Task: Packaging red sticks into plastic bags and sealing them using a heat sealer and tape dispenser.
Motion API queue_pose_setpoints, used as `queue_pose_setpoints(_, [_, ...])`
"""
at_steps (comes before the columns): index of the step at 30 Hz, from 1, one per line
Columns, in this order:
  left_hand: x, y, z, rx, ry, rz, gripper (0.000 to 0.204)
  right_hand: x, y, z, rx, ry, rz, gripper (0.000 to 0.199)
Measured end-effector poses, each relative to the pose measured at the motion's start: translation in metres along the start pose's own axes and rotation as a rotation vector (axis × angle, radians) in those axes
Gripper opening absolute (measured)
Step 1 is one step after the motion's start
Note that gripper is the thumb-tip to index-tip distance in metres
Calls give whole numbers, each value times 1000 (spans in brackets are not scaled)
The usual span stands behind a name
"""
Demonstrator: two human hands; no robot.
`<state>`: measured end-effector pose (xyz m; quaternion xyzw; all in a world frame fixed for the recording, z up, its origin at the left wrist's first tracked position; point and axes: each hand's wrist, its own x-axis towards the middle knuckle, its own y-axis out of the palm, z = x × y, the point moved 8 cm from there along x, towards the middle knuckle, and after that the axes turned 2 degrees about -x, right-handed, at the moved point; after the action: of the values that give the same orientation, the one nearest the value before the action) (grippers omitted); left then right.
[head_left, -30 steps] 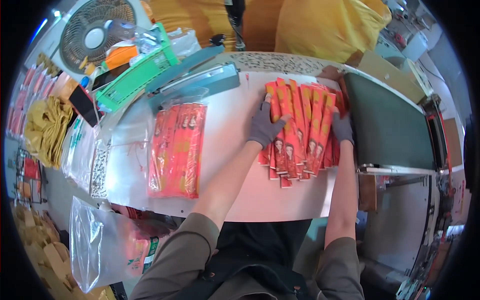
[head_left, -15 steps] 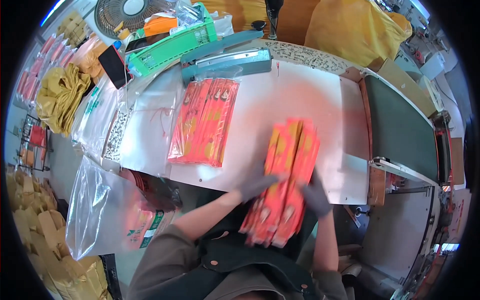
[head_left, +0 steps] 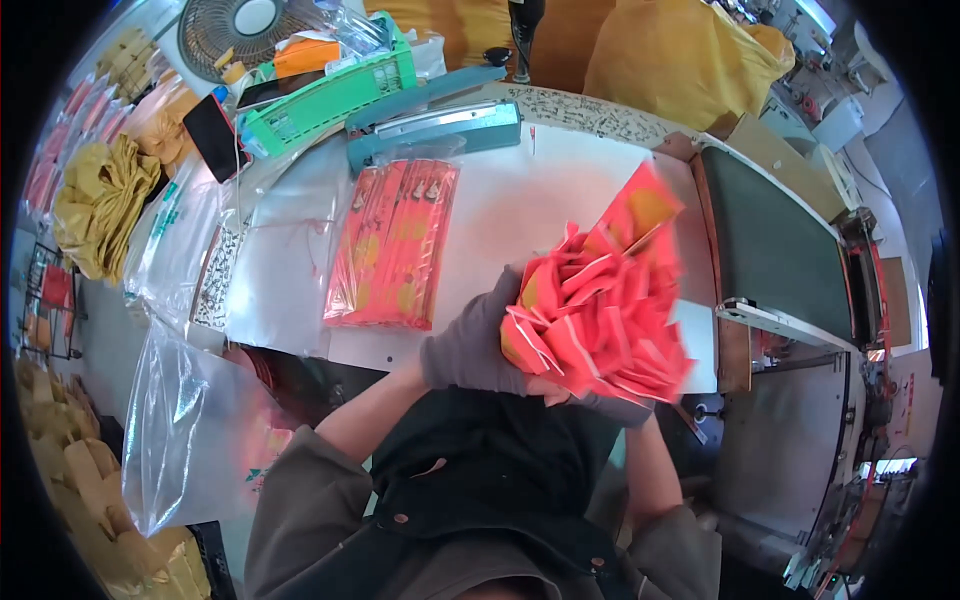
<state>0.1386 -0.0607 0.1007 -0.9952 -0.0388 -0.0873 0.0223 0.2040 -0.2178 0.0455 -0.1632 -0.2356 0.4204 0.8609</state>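
Gripping a bundle of red-and-orange packets (head_left: 600,310), the left hand (head_left: 470,350), gloved in grey, is closed round the bundle's lower left side, at about 8 o'clock of it. The bundle is raised off the bench (head_left: 520,200) and held close to the camera, over the bench's near edge, with the packet ends fanned out and blurred. The right hand (head_left: 610,405), also gloved, is mostly hidden beneath the bundle at its 6 o'clock; only a strip of glove is seen, pressed against the packets' underside, and it cannot be told whether its fingers are closed

A sealed flat pack (head_left: 395,245) of similar red-and-orange packets is laid on the bench at 9 o'clock of the bundle, well apart from both hands. A teal heat sealer (head_left: 435,125) is set at the bench's far edge, at 12 o'clock of the flat pack. A green basket (head_left: 330,95) is seen at 10 o'clock of the sealer, with a dark phone (head_left: 212,135) beside it and a fan (head_left: 240,25) behind it. Clear plastic bags (head_left: 190,250) are spread over the bench's left end, and another clear bag (head_left: 175,430) is hung below it. A dark conveyor belt (head_left: 770,250) is placed at 3 o'clock of the bundle, just beside the bench. Yellow sacks (head_left: 680,60) are stacked beyond the bench at 12 o'clock
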Motion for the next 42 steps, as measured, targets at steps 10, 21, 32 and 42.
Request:
queue_pose_setpoints(10, [-16,9,-54,294,531,-141,98,49,-15,129,483,-422,-351,82])
queue_pose_setpoints(21, [-78,-7,85,-355,-88,-263,70,86,107,36,627,126,517,29])
queue_pose_setpoints(32, [-268,-348,97,1059,-563,-672,23,102,160,23,697,309,647,18])
queue_pose_setpoints(42, [-171,-219,41,-713,151,-928,14,112,156,29,521,170,542,30])
